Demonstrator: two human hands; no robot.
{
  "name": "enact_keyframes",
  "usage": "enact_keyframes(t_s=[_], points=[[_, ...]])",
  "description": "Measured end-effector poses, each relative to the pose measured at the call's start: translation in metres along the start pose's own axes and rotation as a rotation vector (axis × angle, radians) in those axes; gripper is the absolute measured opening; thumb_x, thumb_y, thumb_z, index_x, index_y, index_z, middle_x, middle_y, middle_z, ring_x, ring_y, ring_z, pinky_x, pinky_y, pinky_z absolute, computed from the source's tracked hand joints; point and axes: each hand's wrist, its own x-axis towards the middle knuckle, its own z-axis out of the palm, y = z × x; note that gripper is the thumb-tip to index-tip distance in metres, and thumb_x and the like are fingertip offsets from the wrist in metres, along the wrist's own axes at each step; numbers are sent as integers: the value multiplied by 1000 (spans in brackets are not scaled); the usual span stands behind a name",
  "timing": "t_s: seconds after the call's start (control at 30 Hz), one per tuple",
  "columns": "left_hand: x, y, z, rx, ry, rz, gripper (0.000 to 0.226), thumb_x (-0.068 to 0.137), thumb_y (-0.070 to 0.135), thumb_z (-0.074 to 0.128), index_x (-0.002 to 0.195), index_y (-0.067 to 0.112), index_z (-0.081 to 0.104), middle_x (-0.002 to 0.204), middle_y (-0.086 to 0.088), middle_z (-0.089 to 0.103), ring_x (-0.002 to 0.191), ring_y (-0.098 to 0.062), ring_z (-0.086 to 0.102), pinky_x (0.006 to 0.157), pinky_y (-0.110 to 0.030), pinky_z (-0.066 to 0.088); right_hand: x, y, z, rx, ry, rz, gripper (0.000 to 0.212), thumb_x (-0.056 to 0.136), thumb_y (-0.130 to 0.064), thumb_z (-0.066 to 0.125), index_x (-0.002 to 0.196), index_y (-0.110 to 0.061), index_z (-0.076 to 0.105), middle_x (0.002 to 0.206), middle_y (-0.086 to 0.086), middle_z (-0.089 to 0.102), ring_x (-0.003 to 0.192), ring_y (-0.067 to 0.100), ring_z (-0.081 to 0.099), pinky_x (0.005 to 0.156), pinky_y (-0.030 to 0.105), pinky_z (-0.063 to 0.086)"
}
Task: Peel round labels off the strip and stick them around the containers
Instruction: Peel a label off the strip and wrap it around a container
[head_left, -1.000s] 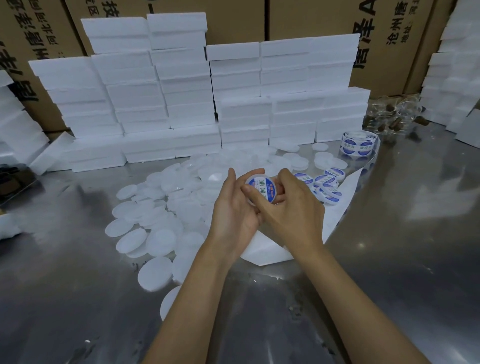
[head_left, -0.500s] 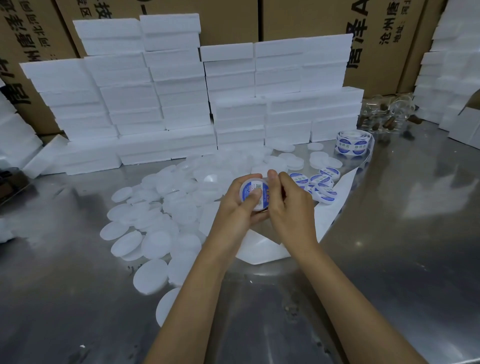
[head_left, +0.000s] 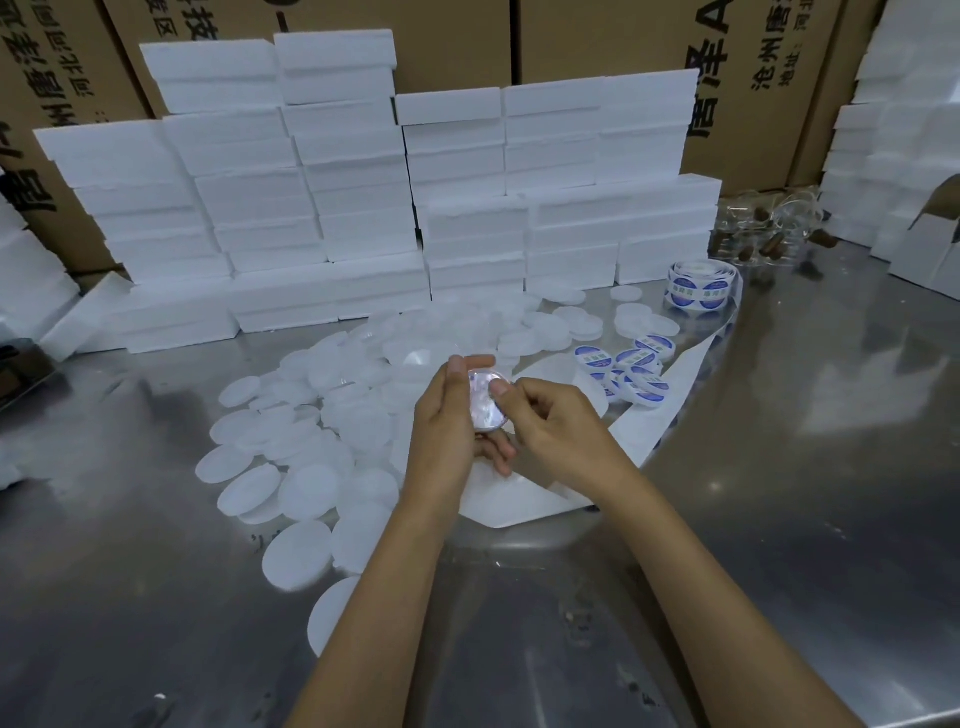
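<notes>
the left hand (head_left: 448, 415) curls around a small round clear container (head_left: 487, 401), thumb up at its 12 o'clock edge and fingers wrapped under it, so the container stands on edge between both hands just above the steel table (head_left: 779, 467). the right hand (head_left: 558, 434) sits at the container's 3 o'clock, fingers bent, its thumb tip pressed against the container's upper face; whether a label lies under that thumb is too blurred to tell. the container's face looks glossy and pale, with only a faint bluish print showing through.

at 9 o'clock from the hands a loose heap of flat white discs (head_left: 311, 441) spreads over the table, matte and translucent, many overlapping. at 2 o'clock lie a few labelled containers (head_left: 631, 366), round, with blue-and-white labels. beyond them, at 1 o'clock, a roll of round labels (head_left: 701, 288) stands on the table, and its white backing strip (head_left: 670, 395) trails down toward the hands and widens into a curled sheet partly hidden beneath the right wrist.

white foam boxes (head_left: 363, 208), rough-edged and rectangular, are stacked in rows at 12 o'clock, with brown cardboard cartons (head_left: 597, 41) behind them, their printing cut off by the frame. a crumpled clear bag (head_left: 769, 228) with dark pieces inside sits at 2 o'clock, hard to make out.
</notes>
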Motion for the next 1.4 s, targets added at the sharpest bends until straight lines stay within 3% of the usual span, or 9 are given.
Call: enact_keyframes(t_s=[0.17, 0.33, 0.53, 0.7, 0.83, 0.97, 1.07, 1.27, 1.4], points=[[1, 3, 1, -42, 61, 13, 24, 107, 37, 37, 124, 32, 54, 109, -6, 66, 54, -22, 67, 41, -30, 52, 11, 9, -29, 39, 255, 164, 50, 100, -45, 48, 67, -8, 50, 59, -4, 47, 58, 11, 43, 60, 27, 36], [1, 5, -3, -100, 137, 60, 21, 107, 29, 40, 109, 28, 60, 102, -11, 67, 55, -19, 66, 43, -29, 52, 11, 41, -75, -454, 555, 385, 58, 100, -56, 34, 63, -14, 47, 69, 4, 57, 70, 25, 51, 63, 33, 36], [5, 5, -10, -162, 245, 39, 23, 104, 22, 41, 103, 21, 64, 88, -9, 70, 55, -20, 64, 45, -30, 51, 13, 65, -86, -621, 489, 633, 60, 97, -63, 37, 72, -13, 60, 83, 8, 62, 80, 30, 56, 70, 33, 39], [6, 6, -16, -199, 410, 92, 22, 100, 18, 41, 98, 18, 63, 76, -4, 66, 50, -17, 59, 42, -28, 47, 11, 65, -83, -618, 560, 604, 54, 97, -57, 41, 73, -13, 59, 81, 6, 63, 76, 29, 55, 68, 32, 38], [8, 6, -26, -235, 555, 128, 22, 95, 11, 39, 90, 15, 60, 73, -7, 59, 48, -17, 55, 40, -26, 43, 9, 48, -68, -632, 627, 396, 35, 99, -42, 44, 80, -14, 55, 81, 6, 63, 75, 28, 52, 67, 33, 37], [13, 4, -39, -251, 657, 112, 22, 93, 8, 36, 88, 12, 57, 75, -9, 55, 48, -16, 52, 42, -25, 40, 12, 20, -23, -646, 523, -31, 21, 95, -25, 52, 79, -14, 56, 76, -1, 59, 78, 21, 50, 62, 33, 38], [16, 3, -45, -263, 698, 96, 23, 93, 8, 35, 87, 13, 57, 75, -10, 55, 46, -14, 52, 41, -23, 39, 31, 11, 2, -730, 372, -202, 15, 94, -19, 53, 86, -11, 63, 82, 1, 65, 85, 25, 53, 75, 39, 41], [17, 5, -43, -249, 673, 106, 22, 97, 10, 37, 90, 14, 57, 74, -6, 57, 47, -11, 52, 40, -24, 39, 94, 19, 25, -1057, 156, 67, 35, 100, -32, 40, 92, -8, 65, 100, 9, 68, 105, 29, 52, 90, 38, 34], [14, 7, -36, -189, 618, 146, 23, 100, 13, 38, 89, 18, 57, 74, -4, 58, 49, -10, 52, 41, -23, 40, 110, 28, 31, -1033, 61, 249, 30, 96, -40, 47, 84, -14, 58, 105, 8, 65, 115, 28, 47, 97, 41, 32]])
